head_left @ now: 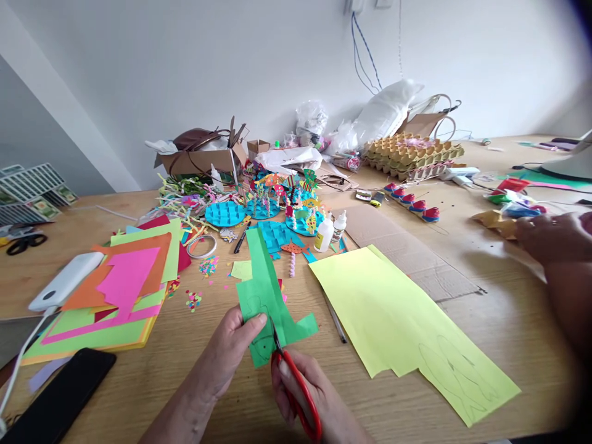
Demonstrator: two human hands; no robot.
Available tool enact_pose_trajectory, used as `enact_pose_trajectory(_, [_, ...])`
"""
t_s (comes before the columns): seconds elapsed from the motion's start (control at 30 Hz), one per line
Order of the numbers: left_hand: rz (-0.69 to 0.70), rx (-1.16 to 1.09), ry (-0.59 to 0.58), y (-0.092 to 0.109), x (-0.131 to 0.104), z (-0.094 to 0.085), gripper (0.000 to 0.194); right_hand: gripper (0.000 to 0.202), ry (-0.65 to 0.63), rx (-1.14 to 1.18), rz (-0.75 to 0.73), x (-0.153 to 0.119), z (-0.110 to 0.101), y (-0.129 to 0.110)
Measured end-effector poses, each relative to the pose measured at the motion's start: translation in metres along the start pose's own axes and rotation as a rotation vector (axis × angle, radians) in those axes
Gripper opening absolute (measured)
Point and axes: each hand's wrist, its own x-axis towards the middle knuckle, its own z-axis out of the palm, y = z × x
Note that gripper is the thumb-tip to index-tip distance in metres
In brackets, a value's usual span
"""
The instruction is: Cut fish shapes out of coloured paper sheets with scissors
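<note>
A green paper sheet (271, 296) with a pencil-drawn shape at its lower left is pinched in my left hand (235, 342), thumb on top beside the drawing. My right hand (308, 385) is closed round the red handles of a pair of scissors (300, 388). Their dark blades meet the green paper just right of the drawn outline, close to my left thumb. On the table to the right lies a large yellow-green sheet (393, 302) with drawn outlines in its lower right corner. A pen (336, 320) rests beside that sheet's left edge, partly under it.
Coloured papers (134, 265), a white power bank (69, 280) and a black phone (65, 394) lie left. Blue craft pieces (225, 214) and glue bottles (324, 233) stand beyond my hands. Cardboard (402, 253) and egg trays (411, 154) lie behind right; another person's hand (555, 240) is far right.
</note>
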Motion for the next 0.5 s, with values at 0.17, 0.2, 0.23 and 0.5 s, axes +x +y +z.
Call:
enact_pose_trajectory(0.17, [0.017,-0.005,0.026,0.0024,-0.001,0.0036,0.024,0.048,0.037,-0.059,-0.002,0.0016,0.0023,-0.0037])
enact_pose_trajectory(0.2, [0.017,-0.013,0.033,0.0024,-0.0011,0.0045,0.023,0.048,0.043,-0.069,-0.007,0.0022,0.0025,-0.0038])
enact_pose_trajectory(0.23, [0.017,-0.014,0.042,0.0022,-0.0011,0.0052,0.021,0.048,0.05,-0.077,-0.013,0.0027,0.0025,-0.0036])
enact_pose_trajectory(0.5, [0.027,0.054,0.069,-0.001,-0.0002,0.0082,0.015,0.047,0.065,-0.112,-0.041,0.0032,0.0007,-0.0043])
